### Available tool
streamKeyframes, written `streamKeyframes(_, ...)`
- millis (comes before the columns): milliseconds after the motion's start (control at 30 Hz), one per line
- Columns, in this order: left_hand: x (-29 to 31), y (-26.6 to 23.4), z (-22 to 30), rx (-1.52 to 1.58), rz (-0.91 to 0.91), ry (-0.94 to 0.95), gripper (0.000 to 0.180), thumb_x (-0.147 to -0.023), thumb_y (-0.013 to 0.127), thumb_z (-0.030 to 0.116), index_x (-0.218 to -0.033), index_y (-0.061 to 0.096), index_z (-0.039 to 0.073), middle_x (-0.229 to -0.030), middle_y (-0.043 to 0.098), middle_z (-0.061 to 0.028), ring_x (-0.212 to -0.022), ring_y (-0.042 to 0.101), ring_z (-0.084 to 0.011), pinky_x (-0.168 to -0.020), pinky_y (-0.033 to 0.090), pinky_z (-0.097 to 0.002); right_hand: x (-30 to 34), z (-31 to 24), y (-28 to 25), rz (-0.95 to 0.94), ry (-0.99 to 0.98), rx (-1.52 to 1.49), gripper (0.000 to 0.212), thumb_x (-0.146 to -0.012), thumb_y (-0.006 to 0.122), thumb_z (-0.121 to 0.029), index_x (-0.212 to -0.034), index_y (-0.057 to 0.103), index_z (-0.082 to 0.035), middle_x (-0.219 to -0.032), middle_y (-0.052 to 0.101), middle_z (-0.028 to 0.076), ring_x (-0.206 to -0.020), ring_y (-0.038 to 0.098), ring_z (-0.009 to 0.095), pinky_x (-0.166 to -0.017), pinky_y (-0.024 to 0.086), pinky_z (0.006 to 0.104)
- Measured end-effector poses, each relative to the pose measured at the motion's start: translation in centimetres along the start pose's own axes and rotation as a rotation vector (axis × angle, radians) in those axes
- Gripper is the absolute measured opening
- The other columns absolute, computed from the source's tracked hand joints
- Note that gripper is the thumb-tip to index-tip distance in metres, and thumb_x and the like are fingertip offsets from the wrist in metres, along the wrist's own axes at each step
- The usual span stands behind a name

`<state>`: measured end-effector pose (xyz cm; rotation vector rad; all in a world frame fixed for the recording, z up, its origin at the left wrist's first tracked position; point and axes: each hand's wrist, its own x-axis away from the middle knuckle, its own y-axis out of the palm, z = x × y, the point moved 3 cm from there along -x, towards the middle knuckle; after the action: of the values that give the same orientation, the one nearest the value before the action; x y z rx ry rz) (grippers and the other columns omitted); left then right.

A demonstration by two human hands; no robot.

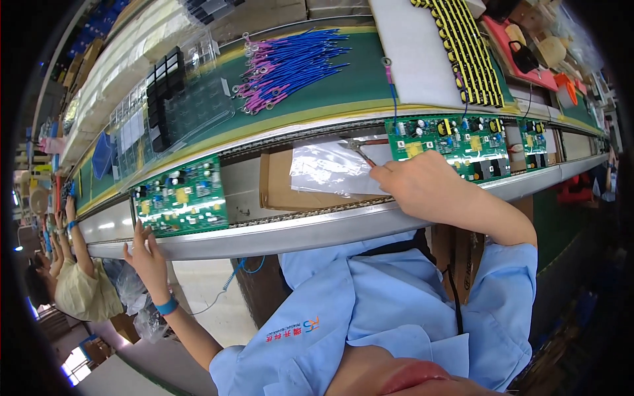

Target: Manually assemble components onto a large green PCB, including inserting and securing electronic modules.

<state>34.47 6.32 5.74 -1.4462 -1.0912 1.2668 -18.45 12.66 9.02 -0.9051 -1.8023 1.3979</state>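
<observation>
Over the conveyor's near rail (304, 229), my right hand (429, 185) curls around one handle of the pliers (356, 146), beside the left edge of the middle boards (456, 153). My left hand (148, 261), fingers loosely spread, grips nothing at the near-left corner of the left board (181, 201); contact is unclear. Blue wires (395, 102) rise from the middle boards; I see none on the left board, so wiring looks partly done. Loose wires (290, 71) lie behind the worktop's (362, 82) near edge.

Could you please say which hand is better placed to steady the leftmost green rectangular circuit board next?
Probably the left hand: it is open, right by that green circuit board, while the right hand, farther away, holds a red-handled metal tool.
</observation>
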Motion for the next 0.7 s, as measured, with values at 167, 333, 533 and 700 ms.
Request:
streamKeyframes(167,-0.6,-3.5,9.4,0.130,-0.106,0.217,0.048,-0.094,0.055,0.007,-0.142,0.044,0.007,-0.103,0.070,-0.0063,-0.103,0.063,-0.0215,-0.113,0.021,-0.0492,1.2,1.9,-0.3,-0.014,0.153,-0.017,0.014,-0.081,0.065,-0.015,-0.090,0.062,-0.004,-0.071,0.065,0.012,-0.062,0.065,0.031,-0.052,0.049,0.0417)
streamKeyframes(333,-0.5,-5.8,15.6,0.243,-0.217,0.333,0.047,-0.092,0.055,0.004,-0.138,0.045,0.002,-0.102,0.070,-0.0071,-0.103,0.063,-0.0240,-0.113,0.023,-0.0500,2.7,3.5,-0.4,-0.040,0.309,0.010,0.015,-0.081,0.070,-0.017,-0.088,0.063,-0.006,-0.070,0.066,0.014,-0.066,0.066,0.034,-0.058,0.051,0.0437)
streamKeyframes(533,-1.2,-6.7,22.0,0.494,-0.379,0.588,0.049,-0.087,0.058,0.001,-0.135,0.047,0.001,-0.103,0.071,-0.0083,-0.103,0.064,-0.0286,-0.111,0.025,-0.0509,4.3,5.0,-0.4,0.015,0.460,0.024,0.013,-0.081,0.070,-0.018,-0.088,0.064,-0.008,-0.069,0.065,0.016,-0.068,0.066,0.034,-0.060,0.051,0.0454)
streamKeyframes(700,-1.2,-6.3,25.2,0.548,-0.355,0.737,0.050,-0.083,0.060,0.000,-0.132,0.048,-0.003,-0.095,0.070,-0.0111,-0.098,0.064,-0.0281,-0.109,0.028,-0.0495,5.8,7.1,0.4,-0.004,0.610,0.109,0.011,-0.081,0.069,-0.017,-0.088,0.065,-0.009,-0.076,0.069,0.011,-0.073,0.066,0.034,-0.064,0.050,0.0445)
